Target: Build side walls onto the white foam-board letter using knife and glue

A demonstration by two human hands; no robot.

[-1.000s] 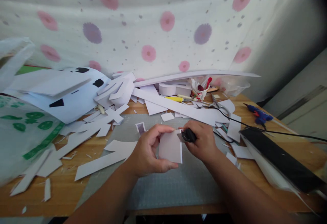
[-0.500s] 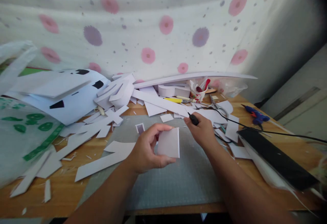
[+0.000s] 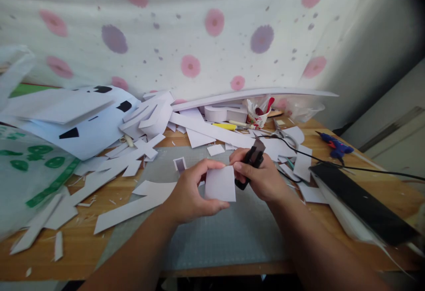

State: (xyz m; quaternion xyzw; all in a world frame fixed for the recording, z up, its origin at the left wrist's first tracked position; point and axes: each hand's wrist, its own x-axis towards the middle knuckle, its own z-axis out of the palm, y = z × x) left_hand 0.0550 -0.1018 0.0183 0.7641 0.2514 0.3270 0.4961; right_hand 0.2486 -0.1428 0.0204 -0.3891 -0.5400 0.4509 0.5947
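Note:
My left hand [image 3: 187,193] is closed on a small white rectangular card piece [image 3: 220,183], held upright over the grey cutting mat [image 3: 219,238]. My right hand [image 3: 260,177] is wrapped round a black corded tool [image 3: 249,165], probably a glue gun, with its tip beside the card's right edge. The tool's black cable [image 3: 308,156] trails off to the right across the table.
White card scraps and strips [image 3: 133,167] litter the wooden table [image 3: 83,242]. A small cut-out frame [image 3: 180,164] lies on the mat. At the back stand a cup of tools [image 3: 259,116], scissors [image 3: 282,134] and a yellow knife [image 3: 226,126]. A blue glue gun [image 3: 335,146] and black bar [image 3: 358,202] lie right.
My right hand reached away toward the back right with the black tool half a second ago and has come back to the card's right edge. The left hand kept holding the card.

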